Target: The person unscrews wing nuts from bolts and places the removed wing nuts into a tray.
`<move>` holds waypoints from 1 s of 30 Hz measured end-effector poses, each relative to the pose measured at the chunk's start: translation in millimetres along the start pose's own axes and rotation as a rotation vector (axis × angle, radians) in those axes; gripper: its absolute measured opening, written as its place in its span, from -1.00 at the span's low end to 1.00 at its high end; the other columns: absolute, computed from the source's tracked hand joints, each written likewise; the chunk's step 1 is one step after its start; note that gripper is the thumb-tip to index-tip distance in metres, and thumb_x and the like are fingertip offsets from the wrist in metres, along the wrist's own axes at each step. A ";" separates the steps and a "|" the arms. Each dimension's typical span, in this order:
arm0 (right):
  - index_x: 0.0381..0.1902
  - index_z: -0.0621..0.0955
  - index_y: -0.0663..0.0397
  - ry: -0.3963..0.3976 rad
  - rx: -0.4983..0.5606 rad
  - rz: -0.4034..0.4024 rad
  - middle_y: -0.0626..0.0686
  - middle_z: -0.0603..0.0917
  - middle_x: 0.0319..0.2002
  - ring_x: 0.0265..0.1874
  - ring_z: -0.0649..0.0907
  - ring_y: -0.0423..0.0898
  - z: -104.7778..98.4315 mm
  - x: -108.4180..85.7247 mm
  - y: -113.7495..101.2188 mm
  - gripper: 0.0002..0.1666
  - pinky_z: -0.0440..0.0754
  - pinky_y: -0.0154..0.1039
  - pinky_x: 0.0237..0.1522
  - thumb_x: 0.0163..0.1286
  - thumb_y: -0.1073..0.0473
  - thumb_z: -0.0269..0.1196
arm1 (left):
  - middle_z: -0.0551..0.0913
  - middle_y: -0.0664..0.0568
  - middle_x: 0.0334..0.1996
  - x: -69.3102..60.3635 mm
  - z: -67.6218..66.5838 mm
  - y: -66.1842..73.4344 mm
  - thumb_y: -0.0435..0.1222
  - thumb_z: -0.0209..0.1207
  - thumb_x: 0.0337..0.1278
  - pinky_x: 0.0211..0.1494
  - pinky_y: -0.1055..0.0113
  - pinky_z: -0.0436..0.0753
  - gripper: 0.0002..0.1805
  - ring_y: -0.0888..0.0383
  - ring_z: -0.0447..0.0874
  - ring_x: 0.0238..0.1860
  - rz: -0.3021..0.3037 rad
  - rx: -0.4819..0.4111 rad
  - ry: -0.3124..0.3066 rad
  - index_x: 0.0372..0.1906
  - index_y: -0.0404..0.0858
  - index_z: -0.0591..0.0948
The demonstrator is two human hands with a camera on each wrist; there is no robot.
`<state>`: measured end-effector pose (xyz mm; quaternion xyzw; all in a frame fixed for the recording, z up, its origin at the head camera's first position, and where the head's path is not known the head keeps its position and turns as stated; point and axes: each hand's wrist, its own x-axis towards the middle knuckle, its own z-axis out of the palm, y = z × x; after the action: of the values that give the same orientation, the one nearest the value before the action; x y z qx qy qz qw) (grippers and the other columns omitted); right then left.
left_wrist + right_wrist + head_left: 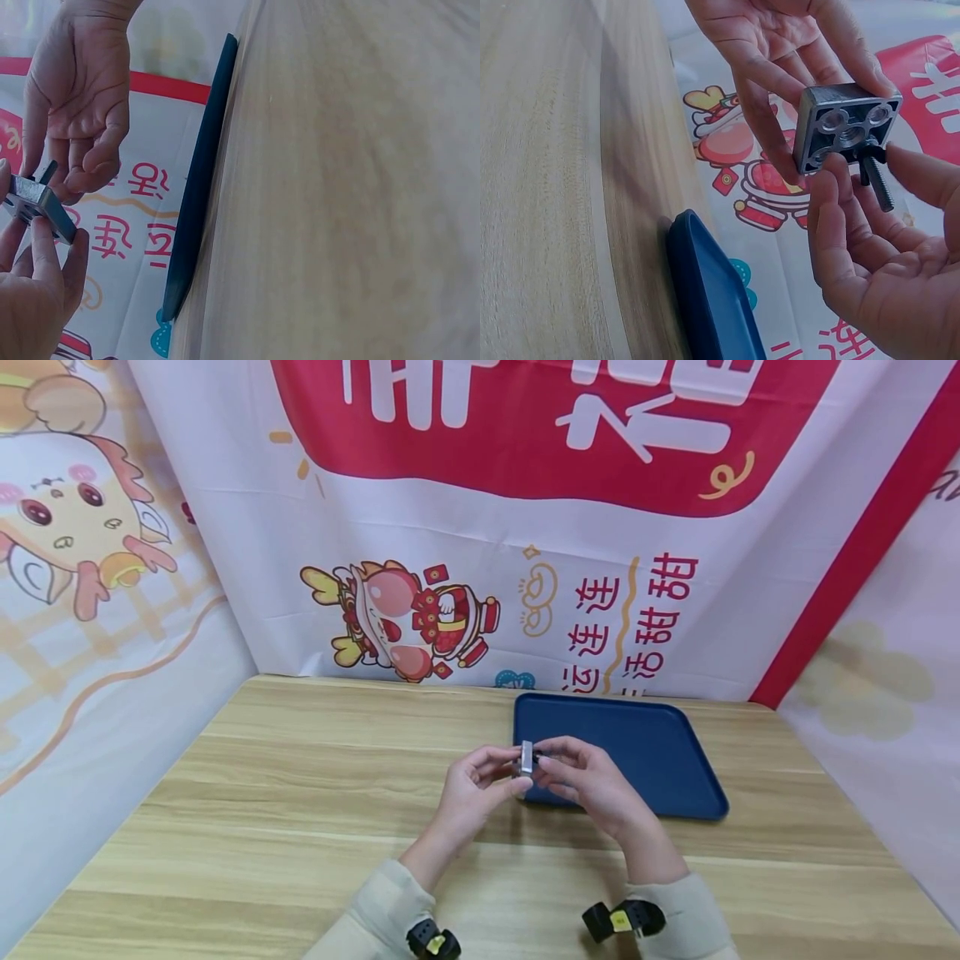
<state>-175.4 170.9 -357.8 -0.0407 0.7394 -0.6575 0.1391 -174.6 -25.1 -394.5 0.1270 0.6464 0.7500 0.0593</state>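
A small square metal block (527,758) is held up over the near left edge of the blue tray. My left hand (467,793) grips it by its edges between thumb and fingers. In the right wrist view the block's open face (850,135) shows several round sockets. From a corner of that face sticks out a threaded screw (879,186), with a small dark piece (873,154) beside its base. My right hand (596,781) is at this corner, thumb and fingers curled around the screw's base; the exact contact is partly hidden.
The blue tray (637,752) lies on the wooden table (300,793) at the back right. Behind the table hangs a printed cloth (420,518), and more cloth covers both sides. Each sleeve carries a black wrist strap (624,920).
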 end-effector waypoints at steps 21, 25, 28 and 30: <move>0.06 0.52 0.13 0.123 0.036 0.066 0.03 0.69 -0.23 -0.24 0.64 -0.09 6.3 1.2 -3.7 -0.48 0.65 -0.15 0.03 0.57 -0.20 -0.03 | 0.67 -0.02 0.18 -1.3 0.8 0.2 -0.31 0.41 0.09 0.17 0.30 0.68 -0.58 0.01 0.63 0.18 0.018 -0.004 0.003 0.09 -0.24 0.62; -0.11 0.47 0.06 0.098 0.160 0.109 -0.02 0.65 -0.37 -0.36 0.61 -0.13 10.2 2.8 -2.4 -0.58 0.57 -0.33 -0.21 0.60 -0.17 -0.08 | 0.67 -0.01 0.18 -1.5 0.9 0.4 -0.32 0.41 0.08 0.19 0.31 0.67 -0.58 0.01 0.63 0.18 0.024 0.000 0.002 0.08 -0.24 0.62; -0.16 0.46 0.02 0.077 0.215 0.119 -0.04 0.62 -0.42 -0.40 0.58 -0.15 12.1 3.1 -1.2 -0.63 0.54 -0.37 -0.28 0.61 -0.14 -0.08 | 0.67 0.00 0.18 -1.5 1.1 0.4 -0.31 0.41 0.09 0.20 0.30 0.66 -0.58 0.02 0.63 0.18 0.024 0.005 0.000 0.08 -0.23 0.62; -0.15 0.47 0.03 0.079 0.229 0.122 -0.05 0.61 -0.43 -0.41 0.57 -0.15 13.2 3.1 -0.9 -0.63 0.52 -0.37 -0.30 0.60 -0.14 -0.06 | 0.67 -0.01 0.18 -1.4 1.3 0.3 -0.30 0.41 0.09 0.22 0.28 0.65 -0.58 0.02 0.63 0.18 0.026 0.009 -0.002 0.09 -0.23 0.62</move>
<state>-175.1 157.3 -358.7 0.0465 0.6656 -0.7289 0.1534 -172.8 -24.3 -394.2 0.1366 0.6481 0.7476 0.0496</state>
